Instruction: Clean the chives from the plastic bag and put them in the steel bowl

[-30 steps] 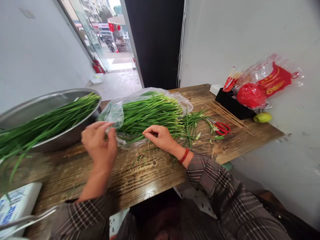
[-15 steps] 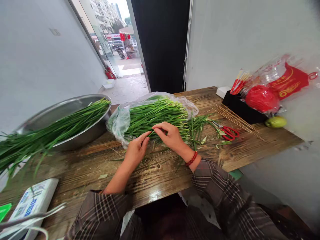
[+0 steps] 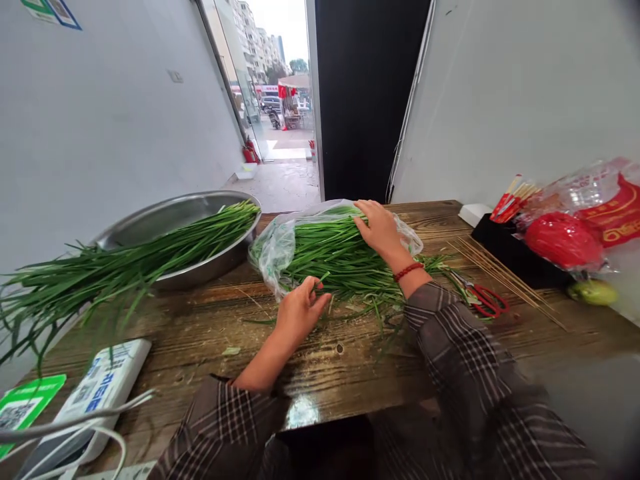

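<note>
A heap of garlic chives lies in an opened clear plastic bag on the wooden table. My left hand is in front of the heap, fingers curled, with a short green chive end showing at the fingertips. Most of that stalk is hidden by the hand. Over the far right part of the heap reaches my right hand, fingers loosely apart and the tips at the chives; nothing is visibly gripped. Loose bits and stalks lie along the heap's front edge.
Left stands a steel basin with long chives hanging over its rim. Red-handled scissors, thin wooden sticks and a black box are at the right. A white box-like device with cables is at the near left.
My right hand has left the left hand's fingertips and moved away to the heap's far right side. My left hand stays in front of the heap. The view has turned left.
</note>
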{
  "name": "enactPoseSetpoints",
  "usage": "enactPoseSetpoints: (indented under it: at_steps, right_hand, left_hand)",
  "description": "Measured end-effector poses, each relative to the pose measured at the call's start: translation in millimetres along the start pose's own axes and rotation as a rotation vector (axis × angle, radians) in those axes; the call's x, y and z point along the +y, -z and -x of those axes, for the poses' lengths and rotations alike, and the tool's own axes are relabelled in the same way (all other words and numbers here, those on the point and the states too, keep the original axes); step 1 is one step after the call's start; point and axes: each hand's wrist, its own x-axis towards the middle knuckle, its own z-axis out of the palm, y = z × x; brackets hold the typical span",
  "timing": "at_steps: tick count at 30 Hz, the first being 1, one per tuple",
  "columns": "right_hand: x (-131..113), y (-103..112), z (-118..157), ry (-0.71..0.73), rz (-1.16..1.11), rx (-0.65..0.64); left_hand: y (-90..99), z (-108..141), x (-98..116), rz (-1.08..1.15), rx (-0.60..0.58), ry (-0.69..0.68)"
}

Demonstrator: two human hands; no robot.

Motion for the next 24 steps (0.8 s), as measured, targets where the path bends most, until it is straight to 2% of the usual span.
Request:
enactPoseSetpoints:
  at_steps: [3, 5, 12, 15, 20, 22, 24]
  right_hand:
    - [-2, -12, -5, -0.025, 0.143, -0.138]
    - [-5, -15, 5, -0.028, 0.172, -0.193]
    - [-30, 5, 88, 0.149, 0.059, -0.125]
    - [-35, 13, 109, 0.174, 0.018, -0.143]
    - [-29, 23, 112, 0.2, -0.095, -0.182]
    - [-25, 27, 110, 0.189, -0.204, -0.142]
    - [-22, 31, 109, 0.132, -0.321, -0.037]
  left_hand:
    - [1.3, 2, 0, 0.02, -0.006, -0.012]
    - [1.7, 4, 1, 0.022, 0.002, -0.041]
    - [-0.2, 4, -1, 0.09, 0.101, -0.097]
    - [2.3, 1, -2, 0.169, 0.155, -0.072]
    - [7.8, -5, -3, 0.202, 0.171, -0.014]
    - [6.3, -5, -4, 0.19, 0.134, -0.011]
    - [3.2, -5, -7, 0.182, 0.086, -0.02]
